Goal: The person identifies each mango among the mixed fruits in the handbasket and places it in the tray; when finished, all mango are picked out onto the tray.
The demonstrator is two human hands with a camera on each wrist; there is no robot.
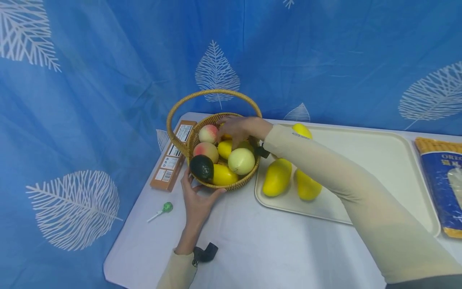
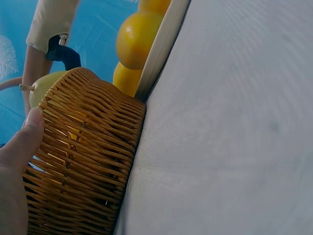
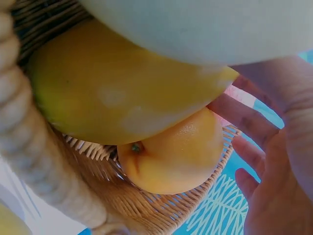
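A wicker basket (image 1: 238, 185) with a tall hoop handle holds several fruits. My left hand (image 1: 197, 202) grips its near left side, the thumb (image 2: 29, 129) lying on the wicker near the rim. Inside, my right hand (image 1: 241, 129) reaches among the fruits, fingers loosely bent beside an orange (image 3: 171, 156) and a yellow mango (image 3: 122, 88); its thumb is partly hidden. Around it sit two peaches (image 1: 208, 134), a dark avocado (image 1: 201, 167), a pale round melon (image 1: 241, 161) and another yellow fruit (image 1: 224, 175) at the front.
Right of the basket, a cream tray (image 1: 379, 160) carries several yellow mangoes (image 1: 277, 177), partly under the right sleeve. A brown box (image 1: 169, 164) lies left of the basket, with a green lollipop (image 1: 167, 207) nearer. At the far right lies a blue and yellow packet (image 1: 444, 184). Blue curtain hangs behind.
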